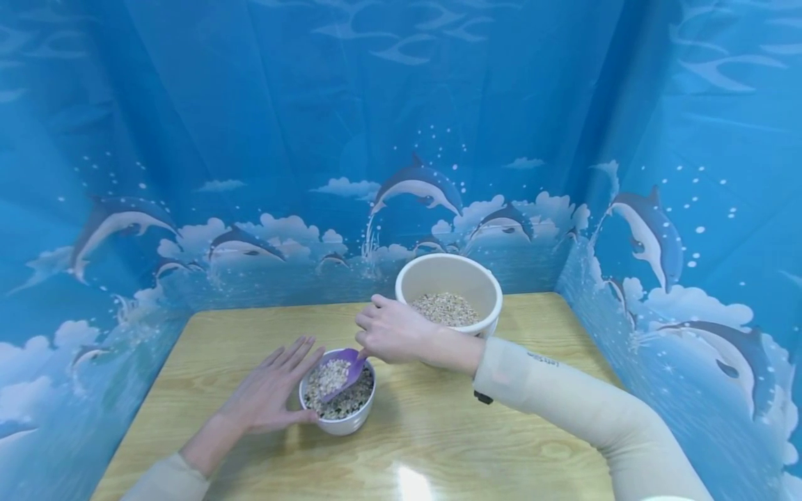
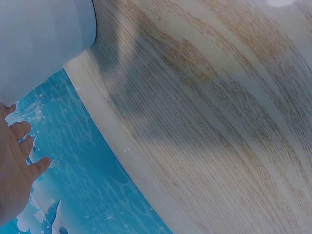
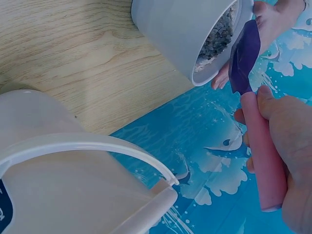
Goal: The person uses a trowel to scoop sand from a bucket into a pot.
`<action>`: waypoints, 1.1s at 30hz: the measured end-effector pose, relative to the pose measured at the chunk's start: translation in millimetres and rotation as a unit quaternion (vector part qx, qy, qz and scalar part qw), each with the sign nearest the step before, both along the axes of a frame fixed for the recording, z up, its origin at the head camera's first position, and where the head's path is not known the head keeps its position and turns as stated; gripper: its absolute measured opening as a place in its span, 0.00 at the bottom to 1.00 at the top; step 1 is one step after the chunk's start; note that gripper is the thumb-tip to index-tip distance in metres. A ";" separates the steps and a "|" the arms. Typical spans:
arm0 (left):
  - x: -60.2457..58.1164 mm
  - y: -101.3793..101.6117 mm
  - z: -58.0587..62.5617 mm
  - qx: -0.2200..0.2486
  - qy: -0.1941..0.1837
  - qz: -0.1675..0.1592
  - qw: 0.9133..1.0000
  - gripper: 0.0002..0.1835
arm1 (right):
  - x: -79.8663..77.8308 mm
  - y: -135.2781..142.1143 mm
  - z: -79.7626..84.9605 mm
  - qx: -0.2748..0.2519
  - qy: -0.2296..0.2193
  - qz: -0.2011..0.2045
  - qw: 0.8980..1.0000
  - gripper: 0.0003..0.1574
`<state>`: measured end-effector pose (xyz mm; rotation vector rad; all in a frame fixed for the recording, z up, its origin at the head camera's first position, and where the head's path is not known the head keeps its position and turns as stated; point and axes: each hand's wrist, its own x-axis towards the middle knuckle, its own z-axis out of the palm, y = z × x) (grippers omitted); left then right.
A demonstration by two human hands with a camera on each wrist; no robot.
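Observation:
My right hand grips the pink handle of a small purple scoop, fingers curled round it in the right wrist view. In the head view the scoop's blade, loaded with pale gravel, is over a small white bowl. Light and dark gravel fills much of that bowl. My left hand is spread at the bowl's left side, fingers straight, with the thumb at its rim. Behind my right forearm stands a larger white bucket with pale gravel inside.
Under everything is a light wood-grain table. A blue curtain printed with dolphins and clouds closes in the back and both sides. The bucket's white handle arches in front of its body in the right wrist view.

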<state>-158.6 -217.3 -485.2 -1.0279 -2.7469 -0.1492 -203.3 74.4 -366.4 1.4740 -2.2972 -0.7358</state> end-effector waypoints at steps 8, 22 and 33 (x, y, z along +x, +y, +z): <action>-0.1 0.6 0.7 0.003 -0.001 0.000 1.000 0.63 | 0.8 -3.7 0.1 0.008 0.023 0.020 1.000 0.33; -0.2 0.1 0.0 0.005 -0.001 0.002 1.000 0.63 | 3.6 -3.1 1.6 0.015 0.048 0.029 0.998 0.32; 0.9 0.2 1.3 0.000 -0.004 0.005 1.000 0.63 | 3.3 4.0 2.5 0.017 0.068 0.041 0.997 0.31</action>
